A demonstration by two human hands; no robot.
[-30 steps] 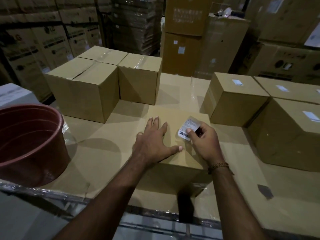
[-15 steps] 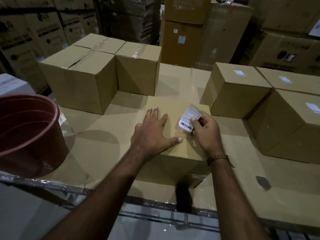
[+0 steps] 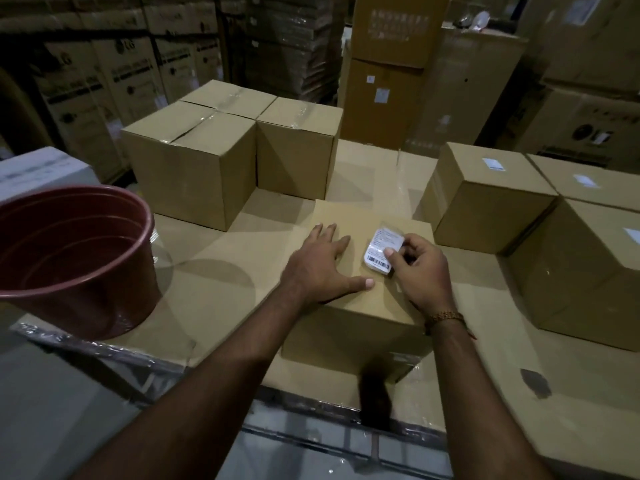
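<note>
Warehouse cartons (image 3: 388,98) stand stacked in the dim far background, behind a work surface (image 3: 214,282) covered with flat cardboard. On it, a small cardboard box (image 3: 346,341) sits close to the near edge. On its left there is open surface up to the red plastic tub (image 3: 104,299). On its right there is a narrower free strip before the labelled boxes (image 3: 485,202). Three sealed boxes (image 3: 194,168) stand at the far left, apart from it.

The left hand (image 3: 318,268) lies flat on the top of the small box, fingers straight and spread, thumb pointing right. The right hand (image 3: 420,271) pinches a white barcode label (image 3: 382,249) between thumb and curled fingers, over the right part of the box top. Whether the label touches the cardboard, I cannot tell.

Clear film wraps the near edge of the surface.
</note>
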